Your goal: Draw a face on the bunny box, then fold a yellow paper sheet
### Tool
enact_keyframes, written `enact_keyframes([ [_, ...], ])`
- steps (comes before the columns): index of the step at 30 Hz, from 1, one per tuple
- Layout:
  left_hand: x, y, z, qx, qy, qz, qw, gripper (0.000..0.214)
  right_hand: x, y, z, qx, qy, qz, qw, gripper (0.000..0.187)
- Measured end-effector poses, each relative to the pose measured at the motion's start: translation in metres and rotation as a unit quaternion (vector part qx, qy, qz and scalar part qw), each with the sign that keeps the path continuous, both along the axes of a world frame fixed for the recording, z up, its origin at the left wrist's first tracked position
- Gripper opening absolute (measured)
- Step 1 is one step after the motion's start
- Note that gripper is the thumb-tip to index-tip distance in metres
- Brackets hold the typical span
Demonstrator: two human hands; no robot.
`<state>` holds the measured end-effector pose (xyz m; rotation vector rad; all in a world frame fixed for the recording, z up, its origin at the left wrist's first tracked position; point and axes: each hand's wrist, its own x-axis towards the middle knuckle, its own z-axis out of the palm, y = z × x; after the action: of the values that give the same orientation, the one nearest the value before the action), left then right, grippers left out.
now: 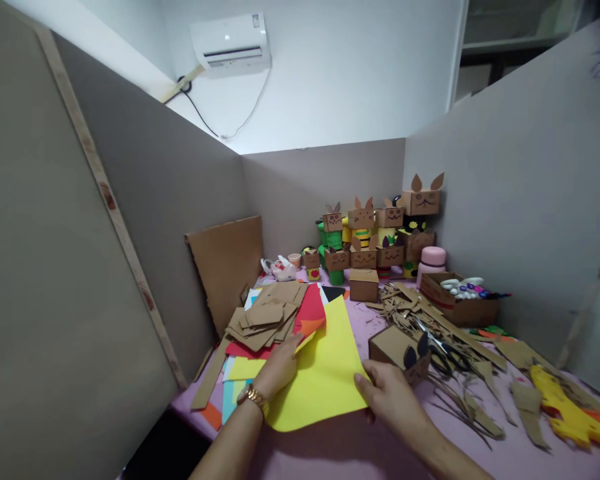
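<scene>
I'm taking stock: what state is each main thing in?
Yellow flexible sheet: held by left hand and right hand, curled.
Black-handled metal scissors: lying among brown cardboard scraps.
Low brown cardboard box: open.
Pink cylindrical bottle: upright, lidded.
Yellow plastic glue gun: lying down.
Brown cardboard panel: leaning.

A single camera, worn on the person's head, looks forward and down over the counter (320, 448). Both forearms enter from the bottom edge, so the left hand (279, 372) and right hand (391, 395) sit close below the lens, with the yellow sheet (330, 377) between them near the lower middle. The view is wide: the left partition (165, 167) runs away from the near left side, the right partition (510, 153) closes the other, and the back partition (300, 190) faces the lens squarely. Above it, the upper wall and air conditioner (233, 43) show farthest off.
</scene>
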<state>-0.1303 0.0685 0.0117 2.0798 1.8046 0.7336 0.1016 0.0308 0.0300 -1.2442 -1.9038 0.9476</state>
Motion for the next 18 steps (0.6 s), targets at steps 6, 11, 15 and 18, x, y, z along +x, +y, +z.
enact_keyframes([
  [6, 0.004, -0.001, -0.015, 0.024, 0.098, 0.052, 0.994, 0.039, 0.022, -0.025, 0.014, 0.034, -0.063, 0.017, 0.997, 0.021],
  [11, 0.000, -0.001, -0.019, 0.033, 0.114, 0.053, 0.991, 0.039, 0.042, -0.043, 0.028, 0.071, -0.123, 0.025, 0.990, 0.024],
  [15, 0.001, -0.005, -0.018, 0.043, 0.105, 0.057, 0.992, 0.037, 0.065, -0.059, 0.042, 0.102, -0.124, 0.017, 0.987, 0.028],
  [18, 0.004, -0.009, -0.015, 0.056, 0.081, 0.065, 0.993, 0.036, 0.085, -0.074, 0.052, 0.075, -0.097, 0.021, 0.992, 0.029],
])
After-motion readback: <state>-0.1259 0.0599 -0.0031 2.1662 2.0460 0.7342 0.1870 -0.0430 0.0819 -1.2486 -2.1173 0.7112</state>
